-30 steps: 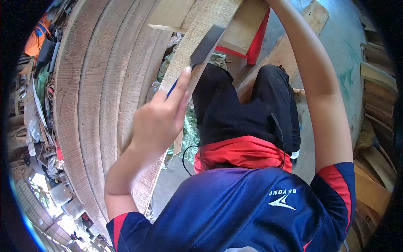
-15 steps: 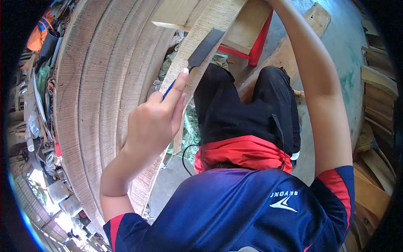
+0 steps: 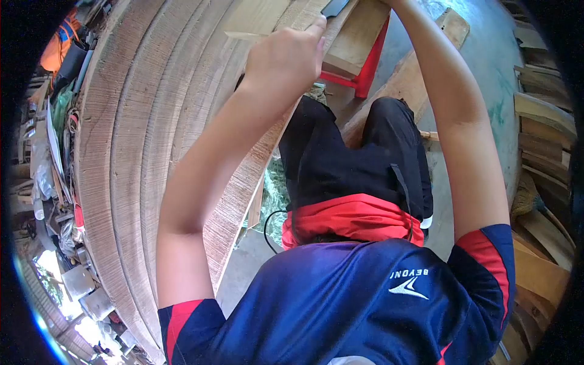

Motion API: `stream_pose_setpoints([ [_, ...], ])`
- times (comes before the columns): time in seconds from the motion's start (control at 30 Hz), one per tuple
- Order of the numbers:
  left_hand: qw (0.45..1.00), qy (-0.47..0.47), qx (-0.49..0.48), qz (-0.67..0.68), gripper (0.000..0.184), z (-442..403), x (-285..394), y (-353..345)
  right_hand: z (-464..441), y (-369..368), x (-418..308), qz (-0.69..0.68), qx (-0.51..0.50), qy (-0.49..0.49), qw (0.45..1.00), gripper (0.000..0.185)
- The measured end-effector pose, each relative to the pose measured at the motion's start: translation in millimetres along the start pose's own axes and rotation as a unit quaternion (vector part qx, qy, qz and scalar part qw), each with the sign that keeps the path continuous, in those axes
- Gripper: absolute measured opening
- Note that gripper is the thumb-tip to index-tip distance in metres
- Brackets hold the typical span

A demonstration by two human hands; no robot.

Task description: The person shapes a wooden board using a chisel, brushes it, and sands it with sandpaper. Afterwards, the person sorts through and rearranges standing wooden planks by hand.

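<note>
My left hand [image 3: 285, 59] is closed round the handle of a wide, flat-bladed chisel [image 3: 334, 7], index finger stretched along it toward the blade. Part of the blade shows past the fingertip, at the top edge of the view; its far end is out of frame. Beneath the hand lies a long pale wooden plank [image 3: 237, 204] with rough saw marks, running up along my left side. My right forearm [image 3: 447, 79] reaches up and forward, and the right hand itself is cut off by the top edge.
Several curved planks [image 3: 128, 134] lie side by side at left. A red stool frame [image 3: 371, 61] stands under pale boards [image 3: 356, 36] ahead. Another timber [image 3: 404, 85] lies on the floor beyond my knees. Wood pieces [image 3: 541, 146] are piled at right, with clutter [image 3: 67, 152] at far left.
My left hand has moved forward and to the right along the plank with the chisel, whose blade now partly leaves the top of the view. My right arm has shifted only slightly.
</note>
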State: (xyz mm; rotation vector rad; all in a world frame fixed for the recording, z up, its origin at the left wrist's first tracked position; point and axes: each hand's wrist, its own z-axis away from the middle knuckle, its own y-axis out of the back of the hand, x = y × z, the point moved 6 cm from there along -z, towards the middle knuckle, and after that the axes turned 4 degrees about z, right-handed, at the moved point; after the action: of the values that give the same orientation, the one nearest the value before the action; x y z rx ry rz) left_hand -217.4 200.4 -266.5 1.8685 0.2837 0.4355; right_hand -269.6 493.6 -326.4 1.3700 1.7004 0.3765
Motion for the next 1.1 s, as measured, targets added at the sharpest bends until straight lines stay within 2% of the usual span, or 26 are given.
stream_pose_setpoints([
  [0.03, 1.0, -0.009, 0.005, 0.003, 0.034, 4, -1, -2, -1, 3, 7, -0.039, 0.013, 0.006, 0.999, 0.038],
  [0.07, 1.0, -0.019, 0.01, 0.007, 0.035, 5, -1, 1, 6, 22, -11, -0.336, -0.101, -0.035, 0.936, 0.042],
  [0.1, 1.0, -0.024, 0.015, 0.007, 0.035, 11, -2, 6, -3, 11, 1, -0.187, -0.029, -0.025, 0.982, 0.042],
  [0.13, 1.0, -0.009, -0.018, 0.013, 0.036, 22, -4, 11, -9, -5, 15, -0.033, 0.045, -0.015, 0.998, 0.043],
  [0.23, 0.997, -0.007, -0.076, -0.023, 0.042, 64, -16, 25, -3, -15, 14, -0.089, 0.043, 0.009, 0.995, 0.043],
  [0.27, 0.996, -0.003, -0.089, -0.025, 0.043, 79, -18, 35, -4, -7, 6, -0.035, 0.023, -0.032, 0.999, 0.043],
  [0.33, 0.995, 0.001, -0.099, -0.028, 0.044, 102, -24, 56, 6, 6, -16, 0.013, 0.014, -0.047, 0.999, 0.043],
  [0.4, 0.992, 0.025, -0.11, 0.057, 0.042, 111, -32, 79, 5, 9, -24, 0.085, 0.024, -0.045, 0.995, 0.042],
  [0.47, 0.967, 0.1, -0.121, 0.202, 0.037, 101, -51, 94, 6, 19, -34, 0.065, 0.005, -0.065, 0.996, 0.043],
  [0.5, 0.964, 0.101, -0.085, 0.231, 0.034, 92, -60, 97, 8, 19, -34, 0.042, -0.018, -0.088, 0.995, 0.044],
  [0.63, 0.986, 0.119, 0.034, 0.114, 0.035, 34, -90, 67, 6, 12, -24, 0.055, 0.029, -0.063, 0.996, 0.046],
  [0.7, 0.991, 0.078, 0.078, 0.079, 0.037, -1, -111, 29, 8, 17, -29, 0.038, 0.011, -0.095, 0.995, 0.046],
  [0.73, 0.991, 0.088, 0.074, 0.069, 0.039, -18, -122, 8, 11, 13, -22, 0.037, 0.009, -0.095, 0.995, 0.046],
  [0.8, 0.991, 0.099, 0.07, 0.057, 0.04, -35, -118, -2, 19, 19, -19, -0.071, 0.106, 0.024, 0.992, 0.044],
  [0.83, 0.993, 0.119, 0.021, 0.012, 0.041, -43, -111, -4, 17, 16, -19, -0.072, 0.107, 0.025, 0.991, 0.044],
  [0.87, 0.99, 0.138, -0.028, -0.032, 0.042, -50, -108, -8, 15, 11, -16, 0.059, 0.077, -0.058, 0.994, 0.044],
  [0.9, 0.989, 0.127, -0.038, -0.061, 0.043, -55, -106, -9, 14, 10, -12, 0.19, 0.045, -0.139, 0.971, 0.043],
  [0.93, 0.989, 0.127, -0.039, -0.062, 0.043, -64, -106, -10, 12, 12, -15, 0.188, 0.046, -0.14, 0.971, 0.043],
  [1.0, 0.988, -0.001, 0.081, -0.133, 0.045, -90, -96, -7, 12, 8, -13, 0.196, 0.042, -0.114, 0.973, 0.042],
  [1.07, 0.988, -0.063, 0.136, -0.041, 0.037, -124, -88, -10, 12, 4, -7, 0.203, 0.045, -0.107, 0.972, 0.042],
  [1.1, 0.999, -0.013, 0.032, 0.009, 0.039, -140, -78, -10, 12, 3, -6, 0.214, 0.049, -0.095, 0.971, 0.042],
])
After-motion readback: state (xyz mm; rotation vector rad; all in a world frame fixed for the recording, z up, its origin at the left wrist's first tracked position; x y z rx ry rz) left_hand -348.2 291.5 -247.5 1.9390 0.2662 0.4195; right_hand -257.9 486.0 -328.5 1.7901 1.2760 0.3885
